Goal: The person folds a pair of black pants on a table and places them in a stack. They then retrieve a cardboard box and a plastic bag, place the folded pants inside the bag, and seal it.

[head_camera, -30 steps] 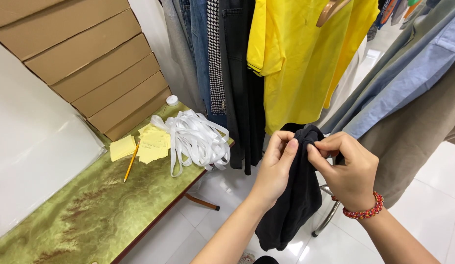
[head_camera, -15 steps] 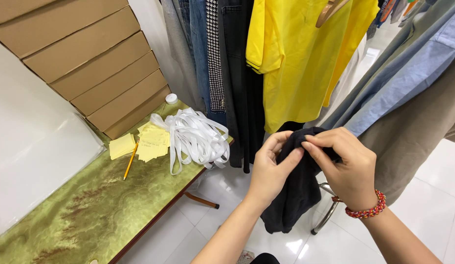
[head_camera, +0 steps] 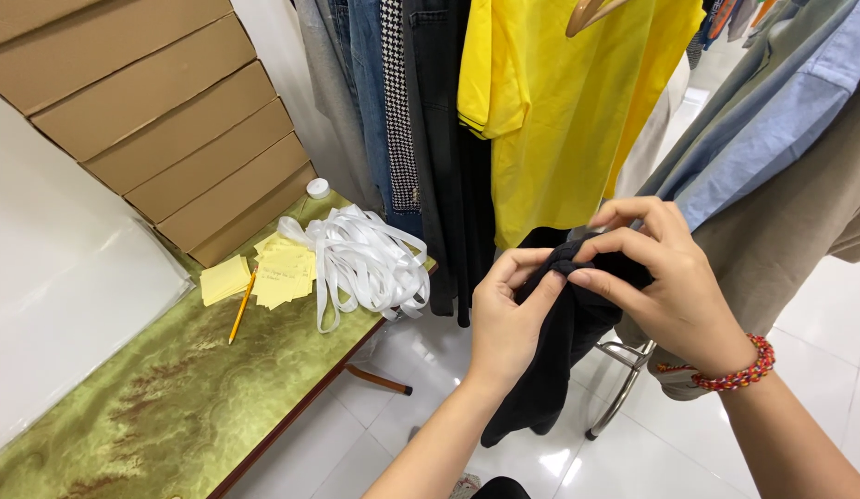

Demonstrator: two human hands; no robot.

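Observation:
A black garment (head_camera: 550, 370) hangs down in front of me at the middle right. My left hand (head_camera: 508, 319) pinches its top edge from the left, fingers closed on the cloth. My right hand (head_camera: 665, 277), with a red bead bracelet (head_camera: 739, 374) on the wrist, grips the same bunched edge from the right. Both hands meet at the garment's top, just below a yellow shirt (head_camera: 564, 111) on a wooden hanger.
A green patterned table (head_camera: 143, 407) at the left carries a pile of white ribbon (head_camera: 365, 259), yellow notes (head_camera: 263, 273), a pencil (head_camera: 240, 310) and stacked cardboard boxes (head_camera: 162, 120). Hanging clothes (head_camera: 402, 111) fill the rack behind. A metal rack foot (head_camera: 624, 388) stands on the white tiled floor.
Both hands have lifted slightly and shifted right, bunching the black garment's top edge tighter between the fingers.

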